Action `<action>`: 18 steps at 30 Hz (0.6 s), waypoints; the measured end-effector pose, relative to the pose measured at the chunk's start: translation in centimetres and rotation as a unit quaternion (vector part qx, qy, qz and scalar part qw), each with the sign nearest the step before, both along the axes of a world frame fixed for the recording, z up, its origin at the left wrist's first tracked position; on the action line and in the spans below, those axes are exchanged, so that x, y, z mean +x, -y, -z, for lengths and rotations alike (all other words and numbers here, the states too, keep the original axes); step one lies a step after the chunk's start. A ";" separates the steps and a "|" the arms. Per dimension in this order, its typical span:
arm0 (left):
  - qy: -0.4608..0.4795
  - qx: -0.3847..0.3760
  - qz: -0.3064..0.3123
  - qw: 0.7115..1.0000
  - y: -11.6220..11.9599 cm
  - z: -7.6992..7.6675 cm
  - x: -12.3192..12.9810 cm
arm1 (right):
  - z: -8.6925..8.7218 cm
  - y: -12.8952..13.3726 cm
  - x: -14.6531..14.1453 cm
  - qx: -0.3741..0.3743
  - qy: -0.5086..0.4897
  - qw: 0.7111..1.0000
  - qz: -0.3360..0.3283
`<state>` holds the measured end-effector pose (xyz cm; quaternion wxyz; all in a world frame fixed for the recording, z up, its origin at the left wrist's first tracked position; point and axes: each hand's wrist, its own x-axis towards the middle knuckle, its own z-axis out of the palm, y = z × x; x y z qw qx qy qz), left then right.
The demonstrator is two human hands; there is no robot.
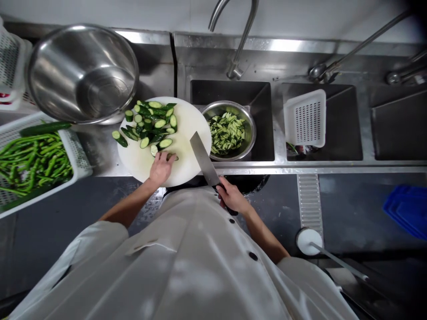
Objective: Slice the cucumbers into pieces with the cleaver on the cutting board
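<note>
A round white cutting board lies on the steel counter, with several cut cucumber chunks on its upper left part. At the board's lower edge, my left hand has its fingers curled over a small cucumber piece, which shows partly beside the fingertips. My right hand is closed round the handle of a cleaver. The blade points up and left over the right side of the board, apart from the cucumber. Right of the board, a steel bowl holds sliced cucumber.
A large steel bowl stands at the upper left. A white basket holds green beans and a whole cucumber. Sinks with faucets run to the right, one with a white plastic basket in it.
</note>
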<state>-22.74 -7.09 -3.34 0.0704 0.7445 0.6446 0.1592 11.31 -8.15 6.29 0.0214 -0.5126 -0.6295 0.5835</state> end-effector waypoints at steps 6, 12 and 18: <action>0.033 0.017 0.064 0.997 -2.8 1.8 3.7 | -1.5 -0.8 0.9 0.121 0.153 0.976 -0.099; 0.045 -0.019 0.098 0.994 -5.5 1.3 3.3 | -2.2 -1.7 -1.1 0.139 0.261 0.935 -0.194; 0.016 -0.026 0.122 0.992 -5.3 1.4 4.1 | -5.7 -2.2 -1.0 0.150 0.290 0.915 -0.235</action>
